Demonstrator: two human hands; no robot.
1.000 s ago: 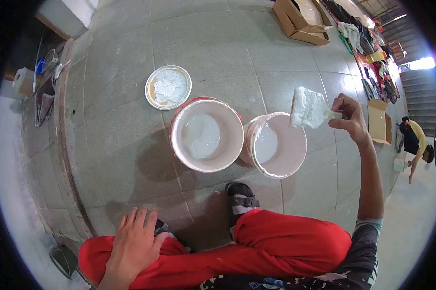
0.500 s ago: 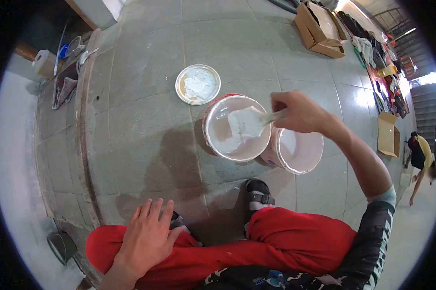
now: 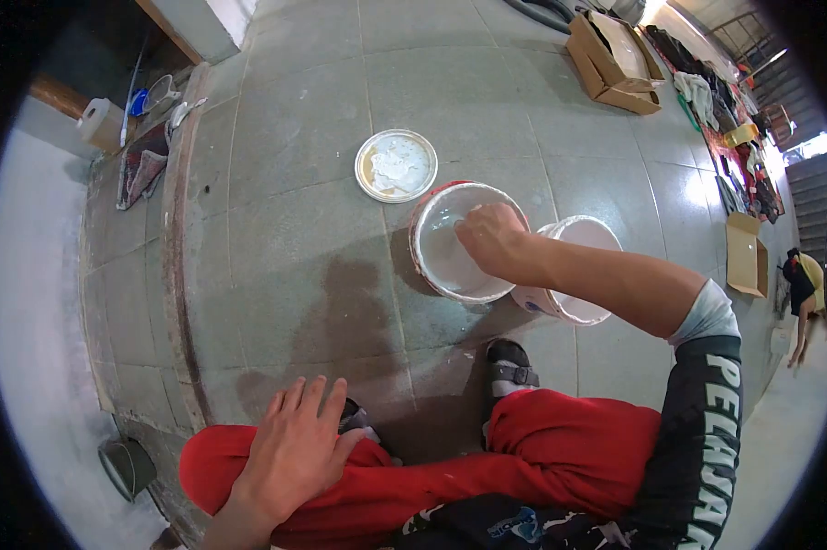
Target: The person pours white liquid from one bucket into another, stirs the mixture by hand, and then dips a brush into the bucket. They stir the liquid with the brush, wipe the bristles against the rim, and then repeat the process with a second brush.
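My right hand reaches down into the left bucket, its fingers curled. The scraper it held earlier is hidden below the hand and inside the bucket. Whitish paste lies in that bucket. Just right of it stands a second bucket, partly covered by my right forearm. A round lid smeared with white lies on the floor behind and left of the buckets. With fingers spread, my left hand hovers over my red trousers at the knee and holds nothing.
Cardboard boxes sit at the back right, near clothes and items on a mat. Another open box is at the right. A person bends over at the far right. A dark container stands by the left wall.
My right hand has moved left and down into the left bucket, taking the white-coated scraper out of sight. The view has shifted slightly. My left hand keeps its spread pose.
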